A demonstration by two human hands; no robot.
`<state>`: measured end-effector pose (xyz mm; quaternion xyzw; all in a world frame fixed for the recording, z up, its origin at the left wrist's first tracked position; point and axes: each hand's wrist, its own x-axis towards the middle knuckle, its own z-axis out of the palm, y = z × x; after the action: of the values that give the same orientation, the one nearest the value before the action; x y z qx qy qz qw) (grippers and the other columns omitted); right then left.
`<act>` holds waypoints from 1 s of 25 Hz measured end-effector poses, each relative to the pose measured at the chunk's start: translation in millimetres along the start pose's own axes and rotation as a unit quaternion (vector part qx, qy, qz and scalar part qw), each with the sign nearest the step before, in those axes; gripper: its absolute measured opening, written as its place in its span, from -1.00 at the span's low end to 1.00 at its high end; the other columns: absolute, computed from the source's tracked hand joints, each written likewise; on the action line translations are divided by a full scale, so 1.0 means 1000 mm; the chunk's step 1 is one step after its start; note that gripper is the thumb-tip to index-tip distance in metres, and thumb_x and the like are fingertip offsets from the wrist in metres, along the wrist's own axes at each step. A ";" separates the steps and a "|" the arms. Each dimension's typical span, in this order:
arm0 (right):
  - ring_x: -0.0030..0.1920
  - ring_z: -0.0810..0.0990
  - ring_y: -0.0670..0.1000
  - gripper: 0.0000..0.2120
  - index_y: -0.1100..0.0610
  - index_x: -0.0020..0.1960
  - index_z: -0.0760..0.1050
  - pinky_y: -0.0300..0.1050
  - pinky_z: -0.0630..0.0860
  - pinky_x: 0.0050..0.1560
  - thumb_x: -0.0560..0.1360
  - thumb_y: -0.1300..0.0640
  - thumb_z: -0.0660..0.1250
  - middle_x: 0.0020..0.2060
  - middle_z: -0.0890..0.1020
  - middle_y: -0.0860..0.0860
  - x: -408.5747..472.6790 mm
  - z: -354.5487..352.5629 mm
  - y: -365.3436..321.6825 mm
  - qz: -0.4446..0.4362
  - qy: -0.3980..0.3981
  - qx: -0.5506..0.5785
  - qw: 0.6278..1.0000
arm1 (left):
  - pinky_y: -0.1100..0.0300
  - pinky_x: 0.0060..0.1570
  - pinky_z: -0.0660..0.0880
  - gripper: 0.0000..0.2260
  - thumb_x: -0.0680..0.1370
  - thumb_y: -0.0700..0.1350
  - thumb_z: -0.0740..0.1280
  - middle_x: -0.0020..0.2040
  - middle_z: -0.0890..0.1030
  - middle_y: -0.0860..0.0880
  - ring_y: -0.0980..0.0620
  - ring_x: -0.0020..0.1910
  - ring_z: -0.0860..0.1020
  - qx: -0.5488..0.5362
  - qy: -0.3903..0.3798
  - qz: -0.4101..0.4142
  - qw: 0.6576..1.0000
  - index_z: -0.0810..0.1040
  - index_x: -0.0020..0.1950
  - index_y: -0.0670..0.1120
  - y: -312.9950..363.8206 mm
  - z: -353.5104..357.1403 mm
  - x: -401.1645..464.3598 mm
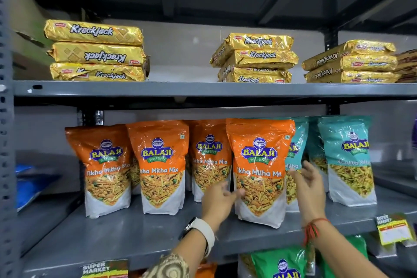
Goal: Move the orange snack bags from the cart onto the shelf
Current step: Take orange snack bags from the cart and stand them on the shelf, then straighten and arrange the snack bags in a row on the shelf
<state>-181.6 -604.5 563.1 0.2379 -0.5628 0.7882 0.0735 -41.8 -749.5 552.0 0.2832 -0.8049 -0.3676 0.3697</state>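
Four orange snack bags stand upright on the grey shelf (126,232). The nearest orange bag (259,171) stands between both hands. Left hand (220,198), fingers spread, touches its lower left edge, apparently without gripping. Right hand (309,187) is spread wide just beside its right edge; contact cannot be confirmed through blur.
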 end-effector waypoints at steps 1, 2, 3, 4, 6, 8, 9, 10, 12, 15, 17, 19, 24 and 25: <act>0.25 0.47 0.08 -0.55 -0.01 0.33 0.37 0.10 0.44 0.25 0.47 0.02 0.36 0.28 0.48 0.09 0.003 0.005 -0.012 -0.024 0.031 0.008 0.999 | 0.19 0.02 0.49 -0.34 0.41 0.23 0.41 -0.09 0.69 0.08 0.10 -0.05 0.61 -0.009 0.021 0.005 1.000 0.43 0.42 -0.06 0.009 -0.010 0.000; 0.27 0.46 0.07 -0.56 -0.01 0.33 0.38 0.12 0.43 0.30 0.47 0.01 0.35 0.30 0.47 0.09 0.003 0.010 -0.028 -0.048 0.053 0.019 0.997 | 0.18 0.04 0.52 -0.34 0.41 0.24 0.41 -0.01 0.72 0.03 0.10 -0.05 0.62 -0.021 0.046 0.018 0.999 0.43 0.42 -0.06 0.019 -0.024 -0.001; 0.28 0.44 0.06 -0.56 0.00 0.32 0.39 0.09 0.41 0.31 0.47 0.01 0.35 0.30 0.46 0.08 0.002 0.018 -0.045 -0.073 0.069 0.030 0.994 | 0.17 0.03 0.53 -0.35 0.40 0.25 0.41 0.02 0.72 0.00 0.12 -0.10 0.62 -0.025 0.076 0.031 0.996 0.46 0.40 -0.06 0.028 -0.040 -0.001; 0.27 0.44 0.05 -0.57 0.02 0.32 0.40 0.02 0.40 0.30 0.47 0.02 0.34 0.29 0.45 0.08 0.001 0.027 -0.061 -0.098 0.080 0.039 0.991 | 0.16 0.00 0.54 -0.37 0.40 0.25 0.41 0.04 0.72 -0.01 0.13 -0.13 0.60 -0.024 0.108 0.040 0.993 0.49 0.36 -0.07 0.034 -0.057 0.000; 0.25 0.45 0.03 -0.60 0.04 0.29 0.43 -0.12 0.39 0.23 0.47 0.04 0.33 0.25 0.47 0.07 -0.003 0.051 -0.094 -0.140 0.071 0.061 0.986 | 0.15 0.01 0.52 -0.41 0.40 0.22 0.43 0.11 0.69 -0.02 0.08 -0.04 0.61 -0.028 0.173 0.051 0.983 0.53 0.32 -0.08 0.046 -0.095 -0.002; 0.22 0.46 0.02 -0.62 0.03 0.26 0.44 -0.30 0.39 0.14 0.46 0.01 0.32 0.18 0.49 0.02 -0.011 0.083 -0.118 -0.170 0.028 0.081 0.982 | 0.09 0.14 0.53 -0.43 0.39 0.19 0.46 0.12 0.68 -0.06 -0.01 0.08 0.62 -0.030 0.238 0.055 0.969 0.54 0.32 -0.06 0.049 -0.138 -0.005; 0.20 0.47 0.02 -0.63 0.03 0.24 0.46 -0.44 0.37 0.06 0.46 0.00 0.32 0.13 0.49 -0.02 -0.016 0.099 -0.125 -0.181 0.009 0.086 0.980 | 0.07 0.18 0.52 -0.43 0.38 0.19 0.47 0.12 0.68 -0.06 -0.02 0.11 0.62 -0.030 0.267 0.047 0.962 0.54 0.31 -0.05 0.047 -0.159 -0.005; 0.17 0.48 0.03 -0.65 0.03 0.22 0.47 -0.54 0.34 -0.03 0.45 0.00 0.33 0.09 0.48 -0.04 -0.022 0.116 -0.131 -0.193 -0.009 0.087 0.977 | 0.06 0.20 0.51 -0.42 0.37 0.18 0.48 0.13 0.68 -0.08 -0.03 0.11 0.63 -0.032 0.294 0.037 0.954 0.55 0.30 -0.05 0.043 -0.178 -0.005; 0.13 0.50 0.03 -0.66 0.04 0.19 0.49 -0.59 0.32 -0.10 0.44 0.02 0.35 0.05 0.49 -0.06 -0.042 0.155 -0.138 -0.215 -0.037 0.088 0.972 | 0.06 0.23 0.49 -0.42 0.36 0.16 0.50 0.17 0.67 -0.11 -0.05 0.15 0.62 -0.035 0.344 0.008 0.938 0.55 0.31 -0.06 0.024 -0.220 -0.006; 0.09 0.52 0.03 -0.68 0.00 0.16 0.50 -0.27 0.47 0.08 0.41 0.02 0.36 -0.02 0.51 -0.12 -0.079 0.209 -0.128 -0.233 -0.090 0.084 0.964 | -0.01 0.30 0.43 -0.42 0.38 0.12 0.50 0.25 0.62 -0.13 -0.14 0.26 0.56 -0.019 0.406 -0.050 0.912 0.51 0.34 -0.07 -0.018 -0.267 -0.012; 0.06 0.52 0.00 -0.70 -0.04 0.14 0.50 0.03 0.52 0.11 0.41 0.03 0.37 -0.08 0.49 -0.22 -0.105 0.242 -0.111 -0.227 -0.133 0.076 0.962 | -0.05 0.30 0.42 -0.39 0.39 0.09 0.51 0.31 0.57 -0.17 -0.20 0.31 0.51 -0.025 0.423 -0.092 0.901 0.47 0.37 -0.10 -0.050 -0.285 -0.014; 0.05 0.51 -0.02 -0.71 -0.02 0.13 0.50 0.04 0.53 0.09 0.42 0.09 0.38 -0.07 0.49 -0.23 -0.128 0.271 -0.091 -0.225 -0.179 0.063 0.956 | -0.06 0.32 0.37 -0.30 0.38 0.02 0.52 0.39 0.48 -0.20 -0.22 0.38 0.43 -0.047 0.425 -0.140 0.893 0.36 0.45 -0.12 -0.084 -0.293 -0.011; 0.18 0.55 0.06 -0.61 0.06 0.28 0.44 -0.17 0.49 0.14 0.48 0.25 0.28 0.14 0.57 0.00 -0.180 0.340 -0.018 -0.058 -0.397 -0.042 0.915 | -0.03 0.33 0.40 -0.41 0.49 -0.10 0.42 0.44 0.41 -0.19 -0.22 0.39 0.42 -0.153 0.370 -0.217 0.890 0.30 0.47 -0.13 -0.153 -0.288 0.015; 0.21 0.53 0.07 -0.59 0.05 0.32 0.40 -0.08 0.47 0.23 0.48 0.22 0.26 0.20 0.56 0.02 -0.188 0.351 -0.002 -0.016 -0.429 -0.076 0.900 | -0.02 0.32 0.41 -0.44 0.52 -0.09 0.38 0.44 0.42 -0.18 -0.21 0.37 0.44 -0.173 0.357 -0.230 0.889 0.30 0.48 -0.11 -0.163 -0.284 0.019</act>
<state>86.1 -899.5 567.6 0.5562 -0.5938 0.5632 -0.1446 205.2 -964.7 558.7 0.5043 -0.4546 -0.4493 0.5806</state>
